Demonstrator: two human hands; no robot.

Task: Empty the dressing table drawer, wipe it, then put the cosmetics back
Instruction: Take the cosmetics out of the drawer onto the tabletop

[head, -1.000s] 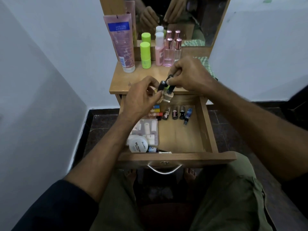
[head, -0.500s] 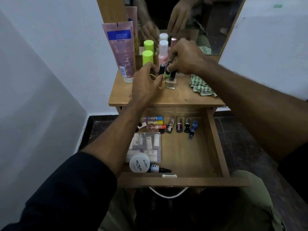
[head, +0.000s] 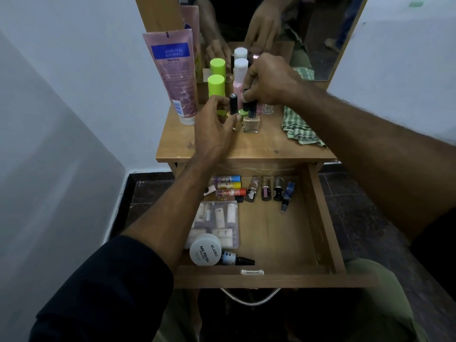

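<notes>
The wooden drawer [head: 318, 218] stands pulled out below the dressing table top [head: 246, 149]. Inside lie several lip balm sticks [head: 228, 185], small nail polish bottles [head: 266, 188], a clear plastic case [head: 217, 218], a white nail polish remover jar [head: 205, 249] and a dark bottle [head: 237, 259]. On the table top my left hand [head: 212, 129] holds a black-capped nail polish bottle [head: 233, 106]. My right hand [head: 269, 82] pinches the black caps of other nail polish bottles [head: 251, 122], which stand on the wood.
A pink lotion tube [head: 172, 75], two green-capped sticks [head: 216, 86] and a pink bottle [head: 239, 75] stand at the back by the mirror [head: 315, 33]. A checked cloth [head: 299, 127] lies at the right. White walls flank the table.
Both hands carried the nail polish bottles up from over the drawer and set them down on the table top. The view tilted so more of the drawer shows.
</notes>
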